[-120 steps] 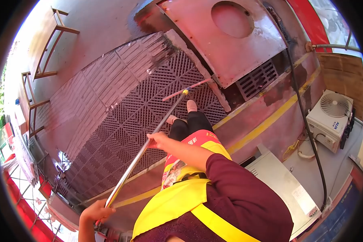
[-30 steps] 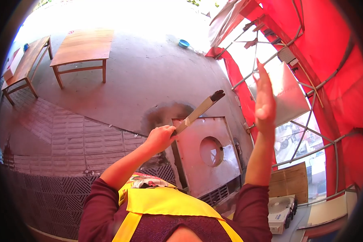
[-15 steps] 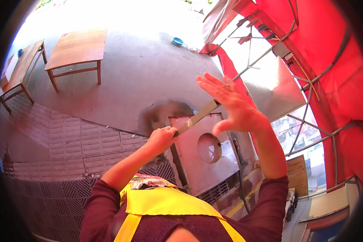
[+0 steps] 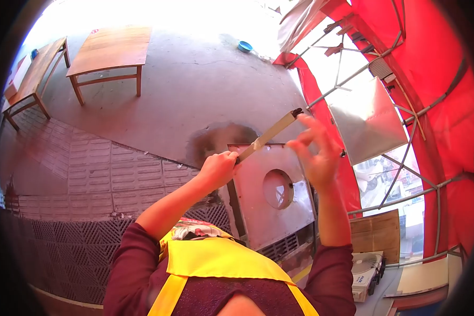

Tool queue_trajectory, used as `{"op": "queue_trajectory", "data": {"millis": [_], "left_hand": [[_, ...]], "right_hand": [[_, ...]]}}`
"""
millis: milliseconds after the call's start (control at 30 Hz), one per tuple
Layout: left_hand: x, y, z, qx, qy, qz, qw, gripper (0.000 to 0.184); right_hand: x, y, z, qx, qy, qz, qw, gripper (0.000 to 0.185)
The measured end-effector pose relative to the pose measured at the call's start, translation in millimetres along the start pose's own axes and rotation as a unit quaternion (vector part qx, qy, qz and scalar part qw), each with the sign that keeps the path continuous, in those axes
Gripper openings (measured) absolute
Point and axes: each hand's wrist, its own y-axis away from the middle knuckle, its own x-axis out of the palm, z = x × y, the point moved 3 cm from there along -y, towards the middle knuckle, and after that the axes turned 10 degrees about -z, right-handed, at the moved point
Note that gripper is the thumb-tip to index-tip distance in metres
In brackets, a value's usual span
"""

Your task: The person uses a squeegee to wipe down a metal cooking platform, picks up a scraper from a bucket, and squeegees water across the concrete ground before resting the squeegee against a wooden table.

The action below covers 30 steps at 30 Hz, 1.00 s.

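My left hand (image 4: 219, 170) is closed round the near end of a long flat strip (image 4: 275, 130), pale and metallic-looking, with a dark tip at its far end. The strip slants up to the right. Beside that dark tip is my right hand (image 4: 320, 157), its fingers apart and partly bent, somewhat blurred. Whether a fingertip touches the strip I cannot tell. Below both hands lies a square metal top (image 4: 255, 221) with a round hole (image 4: 277, 188) in it. A yellow apron (image 4: 221, 260) covers my chest.
Two wooden tables (image 4: 110, 50) (image 4: 39, 79) stand at the far left. On the floor farther off sits a blue basin (image 4: 245, 47). A red tarp on metal poles (image 4: 426, 108) rises at the right, with a metal panel (image 4: 371, 124) beside it. A white appliance (image 4: 366, 274) is at lower right.
My right hand has dropped and its raised, spread fingers have bent, uncovering the strip's dark far tip. My left hand keeps its hold. The whole view has shifted slightly.
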Motion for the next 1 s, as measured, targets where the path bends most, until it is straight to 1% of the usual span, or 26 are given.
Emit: {"op": "queue_trajectory", "data": {"millis": [67,167,267,300,400,433,533,633,733,833,900,933,967,1000], "left_hand": [[-2.8,-6.3,-1.4,-0.014,-0.021,-0.013,1.0,0.023],[-10.5,-17.0,-9.2,-0.02,-0.058,-0.02,0.998,0.021],[-6.3,-30.1,-11.5,-0.023,-0.102,-0.014,0.994,0.022],[-3.8,-31.3,-12.2,-0.02,-0.118,-0.008,0.993,0.023],[-5.2,-37.3,-20.0,-0.017,-0.15,0.004,0.988,0.018],[-7.1,-39.2,-21.5,-0.016,-0.156,0.005,0.988,0.015],[-13.3,-42.6,-23.6,-0.02,-0.161,0.012,0.987,0.01],[-17.2,-44.4,-23.7,-0.03,-0.152,0.026,0.988,0.008],[-17.8,-44.0,-18.5,-0.044,-0.149,0.053,0.986,0.008],[-22.6,-42.8,-8.5,-0.054,-0.149,0.087,0.983,0.011],[-28.8,-41.4,-0.7,-0.058,-0.165,0.122,0.977,0.015],[-35.2,-41.4,3.9,-0.055,-0.137,0.131,0.98,0.017],[-44.3,-41.8,8.4,-0.052,-0.11,0.141,0.983,0.018],[-53.8,-43.4,10.9,-0.048,-0.083,0.152,0.984,0.02]], "right_hand": [[23.4,28.1,-10.7,0.047,0.008,0.089,0.995,0.045],[39.1,56.6,-30.1,0.059,-0.002,-0.033,0.998,0.05],[52.0,47.1,-31.7,0.086,0.079,-0.093,0.989,0.058],[59.8,45.8,-38.9,0.098,0.14,-0.109,0.979,0.067],[80.9,47.5,-62.7,0.198,0.124,-0.128,0.964,0.066],[82.8,47.5,-63.4,0.186,0.129,-0.137,0.964,0.067],[90.6,50.3,-72.9,0.185,0.045,-0.185,0.964,0.054],[89.7,43.3,-75.5,0.215,0.02,-0.186,0.959,0.026],[91.1,38.9,-75.3,0.217,0.016,-0.168,0.961,0.02],[76.8,34.8,-57.6,0.239,-0.104,-0.183,0.948,0.016],[70.0,38.8,-76.7,0.298,-0.23,-0.208,0.903,0.016],[67.7,42.6,-93.0,0.326,-0.292,-0.22,0.872,0.016],[75.6,53.9,-124.3,0.343,-0.333,-0.198,0.856,0.014],[88.4,66.6,-138.5,0.328,-0.249,-0.133,0.902,0.016]]}}
